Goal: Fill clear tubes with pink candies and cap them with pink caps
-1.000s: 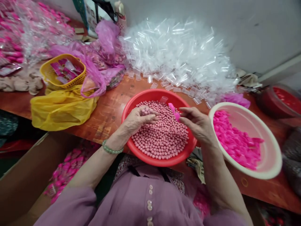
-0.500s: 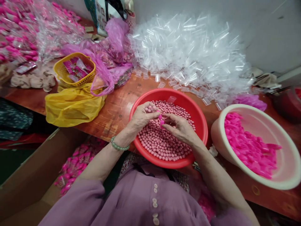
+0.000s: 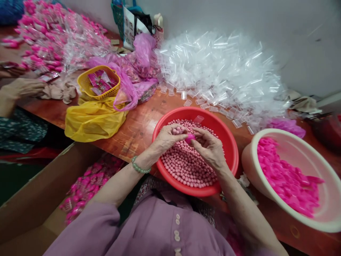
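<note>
Two hands meet in the head view. The left hand (image 3: pixel 169 139), half curled, cups a few pale beads (image 3: pixel 177 131), its fingertips against a pink piece (image 3: pixel 189 138); the right hand (image 3: pixel 211 147) pinches that piece from three o'clock, fingers nearly closed. Glossy and bright, the piece sits above the red basin (image 3: pixel 229 151); fingers obscure its pointing and long axis.
</note>
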Tool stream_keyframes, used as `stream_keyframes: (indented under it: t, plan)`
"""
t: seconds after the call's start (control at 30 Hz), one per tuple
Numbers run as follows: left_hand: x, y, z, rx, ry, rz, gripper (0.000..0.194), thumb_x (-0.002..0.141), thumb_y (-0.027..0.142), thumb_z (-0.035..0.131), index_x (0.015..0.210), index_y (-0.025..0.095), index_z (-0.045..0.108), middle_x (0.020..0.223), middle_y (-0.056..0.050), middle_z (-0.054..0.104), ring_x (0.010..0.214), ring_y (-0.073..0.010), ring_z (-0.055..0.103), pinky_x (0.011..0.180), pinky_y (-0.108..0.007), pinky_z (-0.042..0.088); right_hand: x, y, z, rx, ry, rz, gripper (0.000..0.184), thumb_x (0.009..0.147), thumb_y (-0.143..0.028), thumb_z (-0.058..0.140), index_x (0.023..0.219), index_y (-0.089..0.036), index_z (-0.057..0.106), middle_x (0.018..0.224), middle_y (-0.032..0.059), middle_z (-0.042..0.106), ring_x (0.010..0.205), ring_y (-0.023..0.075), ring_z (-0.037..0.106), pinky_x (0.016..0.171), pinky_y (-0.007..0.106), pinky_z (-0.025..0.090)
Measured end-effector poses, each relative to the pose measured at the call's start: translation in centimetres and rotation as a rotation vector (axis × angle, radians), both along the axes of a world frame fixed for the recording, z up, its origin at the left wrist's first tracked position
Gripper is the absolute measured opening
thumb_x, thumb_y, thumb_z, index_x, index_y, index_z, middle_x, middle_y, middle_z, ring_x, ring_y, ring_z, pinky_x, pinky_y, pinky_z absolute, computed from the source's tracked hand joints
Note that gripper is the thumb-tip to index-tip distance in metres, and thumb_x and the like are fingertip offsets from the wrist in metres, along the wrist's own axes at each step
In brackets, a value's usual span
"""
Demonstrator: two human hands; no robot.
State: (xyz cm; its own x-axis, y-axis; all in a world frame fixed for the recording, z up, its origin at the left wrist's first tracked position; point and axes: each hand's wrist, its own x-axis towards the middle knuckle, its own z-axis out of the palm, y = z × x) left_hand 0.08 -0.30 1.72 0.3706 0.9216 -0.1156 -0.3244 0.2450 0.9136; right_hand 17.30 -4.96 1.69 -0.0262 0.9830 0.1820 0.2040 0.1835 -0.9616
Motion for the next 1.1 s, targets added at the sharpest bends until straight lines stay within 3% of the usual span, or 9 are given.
stream_keyframes:
  t: [0.17, 0.27, 0.43, 0.53, 0.67, 0.8, 1.1]
  plan:
    - [0.3, 0.1, -0.3, 0.028, -0.021, -0.018, 0.033, 0.056, 0.027, 0.092, 0.073, 0.013, 0.067, 0.069, 0.005, 0.053, 0.067, -0.0058, 0.048, 0.066, -0.022, 0.040, 0.0, 0.3, 0.0, 0.145, -0.196, -0.044, 0.018, 0.081, -0.036, 0.079, 0.093, -0.024, 0.073, 0.090, 0.0035, 0.070, 0.081, 0.0169, 0.067, 0.071, 0.031, 0.057]
    - [0.3, 0.1, -0.4, 0.025, -0.017, -0.019, 0.031, 0.057, 0.026, 0.091, 0.072, 0.013, 0.067, 0.069, 0.005, 0.054, 0.067, -0.0062, 0.048, 0.067, -0.022, 0.041, 0.2, 0.4, 0.2, 0.157, -0.264, -0.019, 0.013, 0.083, -0.035, 0.077, 0.087, -0.024, 0.072, 0.083, 0.0024, 0.068, 0.075, 0.0162, 0.064, 0.067, 0.030, 0.054]
    - [0.1, -0.1, -0.1, -0.025, -0.026, -0.044, 0.032, 0.063, 0.029, 0.087, 0.084, 0.012, 0.071, 0.077, 0.001, 0.061, 0.073, -0.0082, 0.055, 0.074, -0.025, 0.046, 0.7, 0.6, 1.5, -0.005, -0.006, -0.082, 0.021, 0.080, -0.035, 0.081, 0.093, -0.024, 0.069, 0.087, 0.0005, 0.074, 0.077, 0.0161, 0.071, 0.074, 0.032, 0.060]
    - [0.1, -0.1, 0.0, -0.041, 0.020, -0.133, 0.030, 0.062, 0.029, 0.085, 0.080, 0.012, 0.067, 0.069, 0.004, 0.056, 0.066, -0.0077, 0.052, 0.066, -0.024, 0.044, 0.7, 1.1, 2.2, 0.009, 0.104, -0.126, 0.025, 0.076, -0.037, 0.084, 0.093, -0.024, 0.069, 0.088, 0.0002, 0.076, 0.081, 0.0170, 0.073, 0.080, 0.034, 0.062]
    - [0.2, -0.1, 0.0, -0.027, 0.062, -0.276, 0.031, 0.064, 0.031, 0.082, 0.070, 0.015, 0.056, 0.061, 0.007, 0.046, 0.058, -0.0061, 0.043, 0.057, -0.022, 0.036, -0.1, 1.8, 2.2, 0.063, 0.025, -0.096, 0.025, 0.079, -0.039, 0.082, 0.099, -0.025, 0.075, 0.099, 0.0024, 0.078, 0.093, 0.0190, 0.074, 0.091, 0.037, 0.060]
    - [0.1, -0.1, -0.2, 0.029, 0.101, -0.361, 0.033, 0.068, 0.033, 0.076, 0.065, 0.017, 0.048, 0.060, 0.006, 0.044, 0.057, -0.0061, 0.041, 0.056, -0.022, 0.031, -0.7, 2.0, 1.7, 0.051, -0.054, -0.009, 0.026, 0.082, -0.043, 0.079, 0.099, -0.024, 0.077, 0.097, 0.0033, 0.079, 0.091, 0.0207, 0.075, 0.091, 0.039, 0.060]
    - [-0.2, 0.0, 0.3, -0.033, 0.073, -0.326, 0.042, 0.064, 0.036, 0.083, 0.065, 0.018, 0.046, 0.063, 0.007, 0.042, 0.057, -0.0056, 0.040, 0.056, -0.023, 0.033, 1.4, 1.3, 1.6, 0.103, -0.184, -0.061, 0.020, 0.083, -0.036, 0.080, 0.099, -0.024, 0.079, 0.095, 0.0034, 0.079, 0.086, 0.0190, 0.073, 0.085, 0.035, 0.058]
